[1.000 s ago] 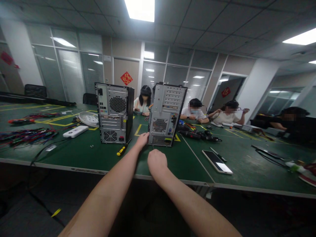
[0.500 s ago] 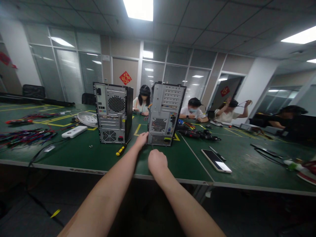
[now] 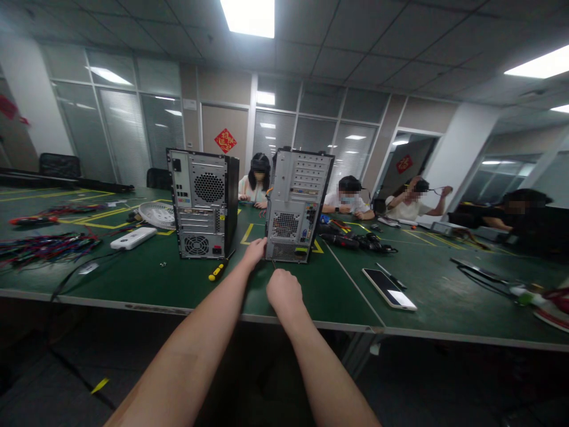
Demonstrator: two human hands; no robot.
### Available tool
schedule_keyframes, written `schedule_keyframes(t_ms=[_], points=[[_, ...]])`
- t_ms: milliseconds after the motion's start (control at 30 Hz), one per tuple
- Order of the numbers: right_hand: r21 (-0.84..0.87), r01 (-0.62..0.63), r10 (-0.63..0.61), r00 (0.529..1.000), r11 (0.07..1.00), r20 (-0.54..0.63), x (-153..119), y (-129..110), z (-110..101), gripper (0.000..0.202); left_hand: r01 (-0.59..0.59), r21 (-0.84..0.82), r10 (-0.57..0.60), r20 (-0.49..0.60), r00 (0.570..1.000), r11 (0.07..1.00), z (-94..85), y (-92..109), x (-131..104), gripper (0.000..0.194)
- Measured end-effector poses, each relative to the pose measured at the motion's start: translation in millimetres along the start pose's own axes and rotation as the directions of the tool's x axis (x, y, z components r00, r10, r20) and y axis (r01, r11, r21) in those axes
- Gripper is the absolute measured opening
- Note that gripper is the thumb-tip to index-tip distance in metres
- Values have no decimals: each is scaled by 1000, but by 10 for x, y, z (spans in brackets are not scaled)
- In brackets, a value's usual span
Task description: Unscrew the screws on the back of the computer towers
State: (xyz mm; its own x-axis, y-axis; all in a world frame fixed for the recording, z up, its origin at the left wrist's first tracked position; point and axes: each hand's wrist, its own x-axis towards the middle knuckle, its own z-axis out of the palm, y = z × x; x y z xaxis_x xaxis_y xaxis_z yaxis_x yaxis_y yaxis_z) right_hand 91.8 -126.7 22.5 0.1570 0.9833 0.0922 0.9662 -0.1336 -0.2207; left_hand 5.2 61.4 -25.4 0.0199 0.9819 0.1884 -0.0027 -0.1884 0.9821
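Note:
Upright in front of me stands an opened computer case [image 3: 284, 207], its metal back facing me. My left hand [image 3: 255, 252] grips its lower left edge; some of the fingers are hidden behind that side. Closed in a fist, my right hand [image 3: 284, 289] holds a screwdriver [image 3: 273, 265]. Only the thin shaft shows, reaching the bottom edge of the case, and the handle is hidden in the fist. A second computer case [image 3: 202, 207] is to the left, also back towards me. By its foot lies a yellow and black screwdriver [image 3: 217, 272].
On the left are bundled wires [image 3: 48, 246], a white power bank [image 3: 133, 238] and a white round basket [image 3: 157, 214]. To the right lie a phone [image 3: 389, 289], a pen-like tool [image 3: 391, 276] and black cables [image 3: 368, 242]. Several people sit across the green table [image 3: 329, 302].
Both hands keep their places at the case, and my right forearm has shifted slightly left. At the far right, a co-worker's raised hand has come down a little.

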Motion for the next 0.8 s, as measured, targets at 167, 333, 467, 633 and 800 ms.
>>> schedule_keyframes(t_ms=[167, 333, 467, 633, 800], points=[[84, -23, 25, 1000, 996, -15, 31, 22, -24, 36, 4, 21, -4, -9, 1000, 1000, -2, -32, 30, 35], [119, -44, 44, 999, 992, 5, 50, 39, -30, 32, 1, 12, -1, -3, 1000, 1000, -7, -50, 46, 37], [132, -49, 52, 998, 990, -20, 28, 30, -8, 36, 16, -8, -16, 0, 1000, 1000, 5, -28, 28, 37], [40, -6, 8, 999, 999, -39, -25, -12, -26, 35, 18, -55, -18, 12, 1000, 998, 12, 15, -16, 38], [-210, 71, -90, 993, 975, -80, -75, -71, -36, 39, -1, -9, 1, -1, 1000, 1000, -5, -7, -5, 37]])
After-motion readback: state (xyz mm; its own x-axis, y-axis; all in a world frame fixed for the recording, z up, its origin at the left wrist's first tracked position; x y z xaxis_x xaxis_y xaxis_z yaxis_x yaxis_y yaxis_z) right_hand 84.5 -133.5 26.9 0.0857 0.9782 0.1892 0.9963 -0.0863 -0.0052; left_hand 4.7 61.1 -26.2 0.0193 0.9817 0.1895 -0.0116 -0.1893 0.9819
